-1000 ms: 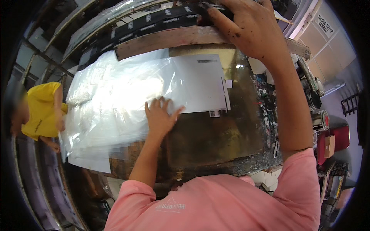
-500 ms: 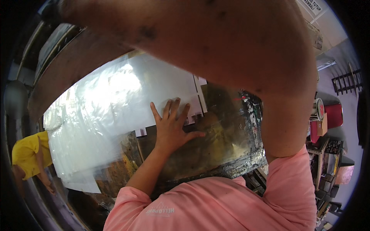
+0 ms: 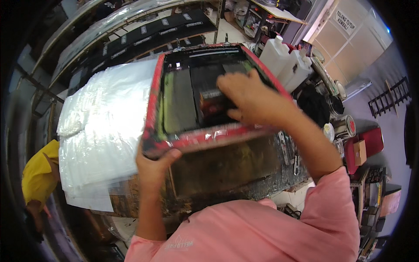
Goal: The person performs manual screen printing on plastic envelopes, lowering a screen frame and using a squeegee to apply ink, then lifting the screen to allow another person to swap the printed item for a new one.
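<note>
A screen-printing frame (image 3: 198, 140) with red edges and dark mesh lies over the stained work board (image 3: 227, 168) in front of me. My left hand (image 3: 152, 163) is wrapped round its near left corner, thumb on top. Over the right part of the mesh, my right hand (image 3: 251, 96) has its fingers curled in. Motion blurs it, and what it holds, if anything, does not show clearly. A dark block-like patch with a brownish lower part (image 3: 213, 105) shows beside its fingers. Clear plastic sheeting (image 3: 104, 131) spreads along the frame's left side.
White plastic jugs (image 3: 275, 54) stand beyond the frame's right side, with paint cans (image 3: 345, 126) nearer. Racks with black printed pieces (image 3: 152, 32) stretch behind. At far left is a person in a yellow top (image 3: 41, 174). Red chair (image 3: 371, 146) at right.
The left hand has gone from lying spread on the board to gripping the frame's corner. My right arm has come down from high across the view, and the frame now covers the board.
</note>
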The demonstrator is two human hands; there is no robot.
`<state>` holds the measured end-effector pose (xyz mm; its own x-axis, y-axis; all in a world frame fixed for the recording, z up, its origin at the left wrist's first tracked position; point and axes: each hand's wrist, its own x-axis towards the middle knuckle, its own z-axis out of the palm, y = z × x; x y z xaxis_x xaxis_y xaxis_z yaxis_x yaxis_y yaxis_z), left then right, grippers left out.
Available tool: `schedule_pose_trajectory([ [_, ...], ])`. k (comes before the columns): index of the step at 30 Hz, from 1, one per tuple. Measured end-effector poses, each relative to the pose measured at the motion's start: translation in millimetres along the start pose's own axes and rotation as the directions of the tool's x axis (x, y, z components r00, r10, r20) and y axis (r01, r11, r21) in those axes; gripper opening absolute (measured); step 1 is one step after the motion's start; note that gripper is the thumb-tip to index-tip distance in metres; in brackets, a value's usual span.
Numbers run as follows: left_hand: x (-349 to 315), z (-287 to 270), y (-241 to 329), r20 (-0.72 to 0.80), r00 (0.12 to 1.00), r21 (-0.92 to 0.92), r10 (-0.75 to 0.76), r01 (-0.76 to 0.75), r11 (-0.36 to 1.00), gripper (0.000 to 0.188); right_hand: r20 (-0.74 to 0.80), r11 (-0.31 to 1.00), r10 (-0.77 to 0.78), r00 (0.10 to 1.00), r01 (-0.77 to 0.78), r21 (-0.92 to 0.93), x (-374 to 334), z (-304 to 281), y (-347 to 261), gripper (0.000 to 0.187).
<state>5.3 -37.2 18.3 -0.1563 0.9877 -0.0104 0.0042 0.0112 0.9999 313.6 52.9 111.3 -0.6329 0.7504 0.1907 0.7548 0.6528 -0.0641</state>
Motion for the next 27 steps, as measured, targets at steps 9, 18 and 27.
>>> schedule_pose_trajectory([
  [9, -31, -23, -100, 0.070, 0.967, 0.788, 0.243, -0.203, 0.582, 0.119, -0.385, 0.931, 0.127, 0.914, -0.243, -0.271, 136, 184, 119, 0.049],
  [18, -37, -26, -96, 0.070, 0.980, 0.823, 0.188, -0.163, 0.544, 0.111, -0.231, 0.933, 0.151, 0.961, -0.216, -0.288, 100, 184, 64, 0.035],
  [27, -34, -16, -84, 0.014, 0.989, 0.771, 0.148, -0.104, 0.629, 0.091, 0.041, 0.961, 0.226, 0.973, -0.216, -0.171, -41, 128, -64, 0.024],
])
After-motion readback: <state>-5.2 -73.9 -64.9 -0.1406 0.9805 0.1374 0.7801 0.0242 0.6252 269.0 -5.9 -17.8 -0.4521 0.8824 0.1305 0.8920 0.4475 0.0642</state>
